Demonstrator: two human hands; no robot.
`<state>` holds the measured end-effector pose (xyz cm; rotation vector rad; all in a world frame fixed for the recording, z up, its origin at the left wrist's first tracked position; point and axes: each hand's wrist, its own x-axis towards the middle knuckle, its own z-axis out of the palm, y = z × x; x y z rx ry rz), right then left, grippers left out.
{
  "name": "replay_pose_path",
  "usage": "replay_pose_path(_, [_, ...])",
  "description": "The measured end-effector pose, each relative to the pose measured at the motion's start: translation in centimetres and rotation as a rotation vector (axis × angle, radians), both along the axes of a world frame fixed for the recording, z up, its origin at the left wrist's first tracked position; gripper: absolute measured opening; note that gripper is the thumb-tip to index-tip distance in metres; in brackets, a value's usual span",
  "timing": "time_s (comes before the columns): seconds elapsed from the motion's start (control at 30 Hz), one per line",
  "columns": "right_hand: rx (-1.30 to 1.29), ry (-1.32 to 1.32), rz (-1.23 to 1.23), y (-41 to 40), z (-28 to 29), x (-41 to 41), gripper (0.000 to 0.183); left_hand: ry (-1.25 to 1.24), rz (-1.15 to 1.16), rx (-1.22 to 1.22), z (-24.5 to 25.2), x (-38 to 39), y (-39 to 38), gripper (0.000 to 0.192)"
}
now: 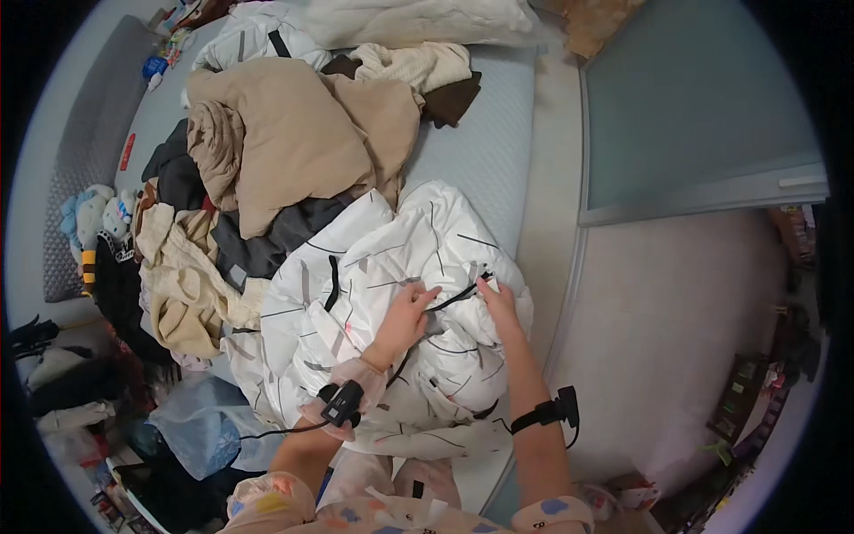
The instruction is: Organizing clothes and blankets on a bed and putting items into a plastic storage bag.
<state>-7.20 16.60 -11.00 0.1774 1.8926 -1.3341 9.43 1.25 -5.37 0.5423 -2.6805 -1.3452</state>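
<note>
A puffy white padded bundle (373, 247) with black and grey dashes lies crumpled at the bed's near edge. I cannot tell if it is a quilt or a garment. A thin black strip (454, 298) stretches across it between my hands. My right hand (500, 307) pinches the strip's upper end near a small dark fitting. My left hand (400, 324) has the strip under its thumb and fingers, its index finger sticking out over the white fabric. Below my left wrist the strip runs on down over the bundle. Another black strap (332, 284) curls on the fabric further left.
On the bed (480, 160) lie beige padded bedding (287, 127), dark grey clothing (287, 230) and a cream knit (190, 257). Plush toys (100, 213) rest by the headboard. A translucent plastic bag (200, 420) stands at lower left. A frosted sliding panel (694, 107) borders the floor at right.
</note>
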Motion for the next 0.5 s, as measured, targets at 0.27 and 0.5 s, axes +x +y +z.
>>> replay_pose_path(0.27, [-0.102,-0.22,-0.121,-0.1,0.9,0.5,0.033,0.052,0.035,0.132,3.8,1.3,0.8,0.058])
replay_pose_path(0.5, [-0.007,0.457,0.248,-0.5,11.9,3.3,0.025,0.061,0.096,0.137,10.4,4.7,0.0,0.051])
